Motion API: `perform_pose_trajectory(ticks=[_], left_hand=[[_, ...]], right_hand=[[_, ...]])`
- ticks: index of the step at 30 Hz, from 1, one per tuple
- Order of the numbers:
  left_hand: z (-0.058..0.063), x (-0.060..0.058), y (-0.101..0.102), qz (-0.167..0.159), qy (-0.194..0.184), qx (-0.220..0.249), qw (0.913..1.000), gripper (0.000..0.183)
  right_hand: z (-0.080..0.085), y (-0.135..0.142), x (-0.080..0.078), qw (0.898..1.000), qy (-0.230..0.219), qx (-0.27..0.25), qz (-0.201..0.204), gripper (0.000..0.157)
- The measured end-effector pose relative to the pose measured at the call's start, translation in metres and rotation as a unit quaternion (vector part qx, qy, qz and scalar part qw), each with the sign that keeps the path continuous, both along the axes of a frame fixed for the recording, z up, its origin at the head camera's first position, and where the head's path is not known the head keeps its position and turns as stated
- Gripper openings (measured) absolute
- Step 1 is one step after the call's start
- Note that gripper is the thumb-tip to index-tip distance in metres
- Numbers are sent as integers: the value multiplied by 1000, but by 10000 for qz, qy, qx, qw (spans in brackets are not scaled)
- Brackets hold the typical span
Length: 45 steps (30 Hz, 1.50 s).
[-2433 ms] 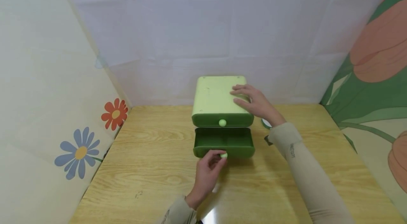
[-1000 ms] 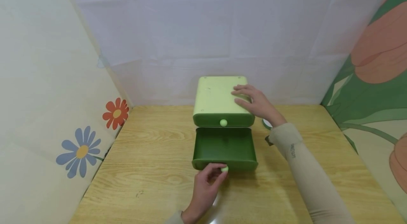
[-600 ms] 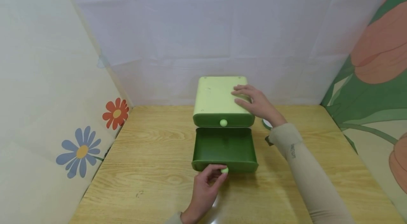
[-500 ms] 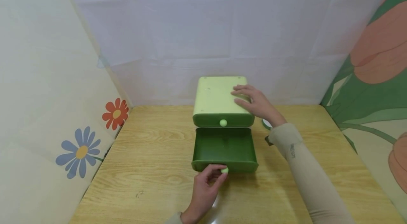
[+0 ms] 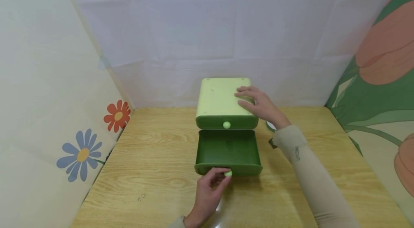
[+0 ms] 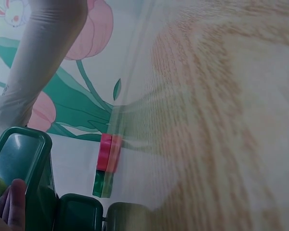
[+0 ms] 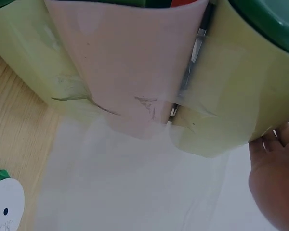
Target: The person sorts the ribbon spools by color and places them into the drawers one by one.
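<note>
A small drawer unit (image 5: 216, 95) with a light green top and dark green drawer fronts stands towards the back of the table. Its top drawer is closed, with a round pale knob (image 5: 226, 125). The dark green drawer (image 5: 226, 149) beneath it is pulled well out, and nothing shows inside. My left hand (image 5: 207, 194) pinches that drawer's knob (image 5: 228, 173) between thumb and fingers. On the right part of the unit's top rests my right hand (image 5: 261, 105), fingers spread. The right wrist view shows the unit's side, with a pink section (image 7: 125, 62) between yellow-green ones.
A white-faced spool with a green edge (image 7: 5, 207) lies right of the unit, partly behind my right wrist in the head view. The left wrist view shows a red spool (image 6: 104, 151) above a green one (image 6: 99, 183). A white sheet (image 5: 181, 33) hangs behind the table.
The drawer has slid further out towards me, with my left hand pinching its knob throughout. Over the last half second it stays about still. My right hand has kept its place on top.
</note>
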<state>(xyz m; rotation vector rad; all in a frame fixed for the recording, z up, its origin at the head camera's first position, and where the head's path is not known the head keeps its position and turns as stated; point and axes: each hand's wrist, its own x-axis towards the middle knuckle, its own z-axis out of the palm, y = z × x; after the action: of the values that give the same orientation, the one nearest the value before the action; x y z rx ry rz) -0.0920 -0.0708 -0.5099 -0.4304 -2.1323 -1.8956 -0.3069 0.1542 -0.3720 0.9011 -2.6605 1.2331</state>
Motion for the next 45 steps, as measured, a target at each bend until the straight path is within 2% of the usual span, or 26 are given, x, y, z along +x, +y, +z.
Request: perform_pose_trajectory(ticks=[3,7,10,14,21,26,34,41,45], left_hand=[[-1,1,0,-22,-21,34,10000,13],[-1,1,0,-23,-7,56,10000,13],[-1,1,0,-2,-9,44,10000,13],[-1,1,-1,12,17,44,10000,13],[-1,-1,0,40,79,55,9999,14],[-2,-1,0,60,57,74,9999,15],[-3,0,-1,51,-9,111,9999,15],[-2,0,-2,18,-23,157,9999,14],[-1,0,-2,-21,-29,195,9998,14]], right_hand=[[-2,2,-1,9999,29,-141,-86,44],[-4,11,-2,9983,74,-419,-408,45],[-8,24,-1,9956,-53,-607,-713,48],[-19,44,1,9929,-289,-564,-1004,56],[-43,78,17,9860,-910,-82,-1397,69],[-67,103,28,9811,-1143,448,-1497,74],[-106,136,43,9683,-1749,801,-1591,77],[-122,149,49,9560,-2106,1045,-1753,85],[-127,151,51,9547,-2208,1056,-1691,89]])
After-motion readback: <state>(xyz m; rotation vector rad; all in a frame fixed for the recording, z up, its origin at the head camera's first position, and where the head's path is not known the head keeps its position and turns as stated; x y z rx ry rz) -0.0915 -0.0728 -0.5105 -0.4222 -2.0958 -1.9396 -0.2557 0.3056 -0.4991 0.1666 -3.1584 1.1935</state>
